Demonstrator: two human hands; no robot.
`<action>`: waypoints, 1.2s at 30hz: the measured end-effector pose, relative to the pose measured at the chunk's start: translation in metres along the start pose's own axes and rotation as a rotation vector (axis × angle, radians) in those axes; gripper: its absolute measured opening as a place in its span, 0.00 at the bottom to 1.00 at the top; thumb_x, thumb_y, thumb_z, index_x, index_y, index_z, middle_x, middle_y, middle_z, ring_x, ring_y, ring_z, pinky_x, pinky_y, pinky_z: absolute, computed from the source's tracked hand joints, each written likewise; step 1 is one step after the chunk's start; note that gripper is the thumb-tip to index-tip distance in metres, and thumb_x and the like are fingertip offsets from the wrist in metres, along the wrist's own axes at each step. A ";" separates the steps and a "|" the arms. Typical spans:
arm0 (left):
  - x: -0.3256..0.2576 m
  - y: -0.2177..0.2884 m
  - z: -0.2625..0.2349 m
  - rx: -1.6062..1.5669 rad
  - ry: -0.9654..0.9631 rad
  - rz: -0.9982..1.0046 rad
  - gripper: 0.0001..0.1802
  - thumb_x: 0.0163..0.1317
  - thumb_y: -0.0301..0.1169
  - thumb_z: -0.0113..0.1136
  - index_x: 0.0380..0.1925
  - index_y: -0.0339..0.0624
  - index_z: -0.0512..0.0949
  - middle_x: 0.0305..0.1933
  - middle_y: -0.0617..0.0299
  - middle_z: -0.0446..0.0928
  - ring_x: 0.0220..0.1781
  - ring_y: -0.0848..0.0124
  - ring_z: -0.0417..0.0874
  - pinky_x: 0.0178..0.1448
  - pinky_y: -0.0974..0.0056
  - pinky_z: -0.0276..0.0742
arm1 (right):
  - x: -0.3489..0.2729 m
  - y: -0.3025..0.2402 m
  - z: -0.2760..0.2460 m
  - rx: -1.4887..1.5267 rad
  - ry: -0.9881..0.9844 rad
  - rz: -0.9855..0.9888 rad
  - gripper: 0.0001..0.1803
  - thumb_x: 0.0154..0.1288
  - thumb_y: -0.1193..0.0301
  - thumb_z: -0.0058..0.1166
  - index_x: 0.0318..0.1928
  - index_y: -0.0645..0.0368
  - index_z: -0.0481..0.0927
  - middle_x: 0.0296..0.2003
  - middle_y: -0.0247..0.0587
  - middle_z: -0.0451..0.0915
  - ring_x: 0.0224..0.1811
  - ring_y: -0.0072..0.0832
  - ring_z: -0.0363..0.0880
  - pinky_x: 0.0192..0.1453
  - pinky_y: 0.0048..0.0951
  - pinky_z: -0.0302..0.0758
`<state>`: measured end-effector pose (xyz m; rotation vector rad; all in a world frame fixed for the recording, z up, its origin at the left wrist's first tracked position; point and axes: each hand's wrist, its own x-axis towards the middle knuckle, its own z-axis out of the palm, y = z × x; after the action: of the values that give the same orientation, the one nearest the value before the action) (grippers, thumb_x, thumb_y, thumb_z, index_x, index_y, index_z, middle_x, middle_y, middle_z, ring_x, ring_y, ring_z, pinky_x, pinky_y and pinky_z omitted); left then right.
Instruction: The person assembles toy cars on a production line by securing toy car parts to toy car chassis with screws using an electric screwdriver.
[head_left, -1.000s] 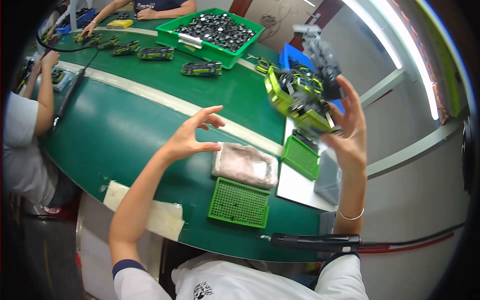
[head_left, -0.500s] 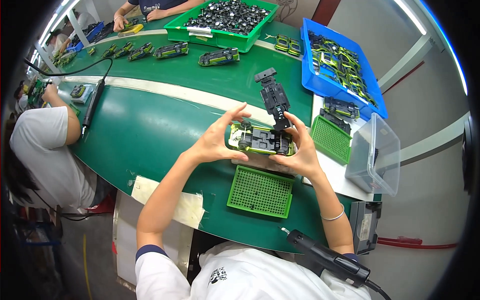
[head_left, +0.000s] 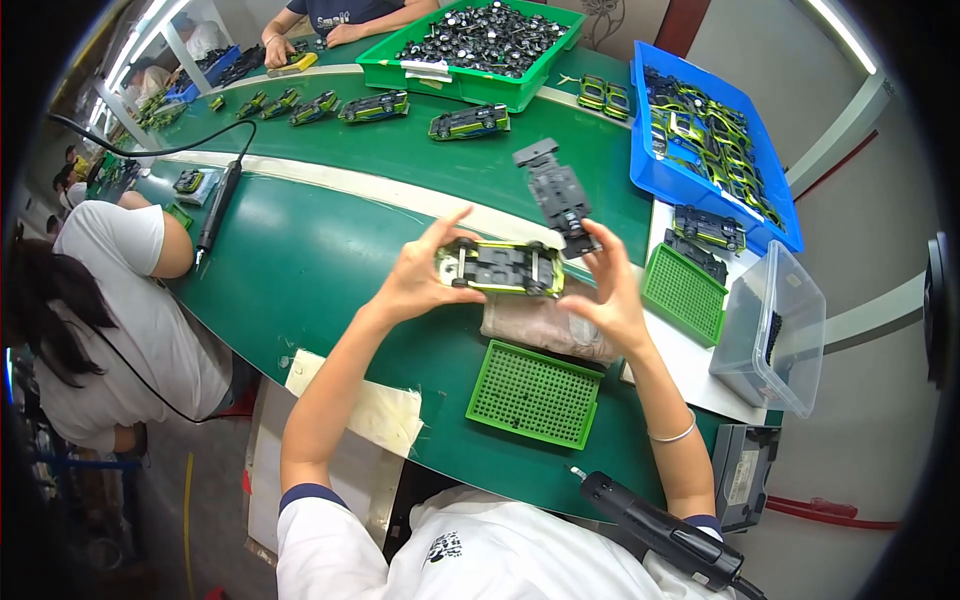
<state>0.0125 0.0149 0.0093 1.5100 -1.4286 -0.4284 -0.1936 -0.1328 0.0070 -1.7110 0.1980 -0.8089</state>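
A green toy car (head_left: 500, 268) is held upside down above the green table (head_left: 300, 260), its dark underside and wheels facing up. My left hand (head_left: 420, 275) grips its left end, fingers spread. My right hand (head_left: 610, 295) holds the car's right end together with a black chassis plate (head_left: 557, 196) that sticks up and away from the car. Under my hands lies a grey cloth pad (head_left: 545, 325). A green perforated tray (head_left: 533, 393) sits in front of it.
A blue bin (head_left: 655, 165) of green cars stands at right, a second green tray (head_left: 685, 292) and a clear tub (head_left: 775, 330) beside it. A green bin (head_left: 455, 78) of black wheels is at the back. Cars line the conveyor. A black power screwdriver (head_left: 655, 525) lies near me. Other persons sit left and at the back.
One second ago my right hand alone held the car high at right. Both hands now hold it low over the cloth pad, and it has turned underside up.
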 end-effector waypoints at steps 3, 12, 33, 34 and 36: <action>-0.020 -0.016 -0.037 0.119 0.187 -0.090 0.53 0.30 0.30 0.76 0.60 0.42 0.57 0.44 0.56 0.75 0.47 0.68 0.76 0.55 0.65 0.69 | 0.004 -0.002 -0.008 0.125 0.188 0.111 0.29 0.50 0.73 0.61 0.53 0.60 0.64 0.45 0.36 0.69 0.47 0.21 0.68 0.54 0.25 0.64; -0.092 -0.073 -0.140 0.427 0.637 -0.273 0.49 0.33 0.31 0.74 0.58 0.40 0.59 0.44 0.56 0.76 0.43 0.69 0.77 0.50 0.68 0.72 | 0.029 0.008 0.006 0.031 -0.092 0.329 0.09 0.57 0.76 0.52 0.39 0.60 0.72 0.28 0.27 0.72 0.28 0.11 0.67 0.31 0.15 0.64; 0.059 -0.048 -0.090 0.623 0.280 0.170 0.23 0.41 0.33 0.68 0.37 0.41 0.69 0.53 0.50 0.68 0.57 0.55 0.67 0.59 0.58 0.62 | -0.022 -0.048 -0.026 0.576 -0.232 0.240 0.21 0.67 0.60 0.37 0.52 0.61 0.67 0.45 0.50 0.74 0.48 0.39 0.74 0.57 0.43 0.66; 0.082 -0.060 -0.082 0.632 0.231 0.215 0.23 0.40 0.34 0.69 0.34 0.41 0.69 0.52 0.49 0.69 0.56 0.55 0.67 0.59 0.57 0.61 | -0.038 -0.046 -0.033 0.753 -0.171 0.200 0.23 0.68 0.55 0.33 0.52 0.59 0.68 0.43 0.50 0.75 0.46 0.41 0.74 0.56 0.46 0.66; 0.129 -0.088 -0.065 0.647 0.146 0.190 0.24 0.39 0.34 0.70 0.33 0.42 0.67 0.53 0.49 0.67 0.58 0.55 0.65 0.59 0.56 0.61 | -0.070 -0.045 -0.044 0.964 -0.135 0.099 0.29 0.65 0.46 0.28 0.52 0.55 0.68 0.40 0.51 0.75 0.42 0.45 0.75 0.55 0.53 0.64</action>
<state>0.1446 -0.0899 0.0134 1.8318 -1.6594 0.2899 -0.2851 -0.1171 0.0228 -0.8273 -0.1842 -0.5629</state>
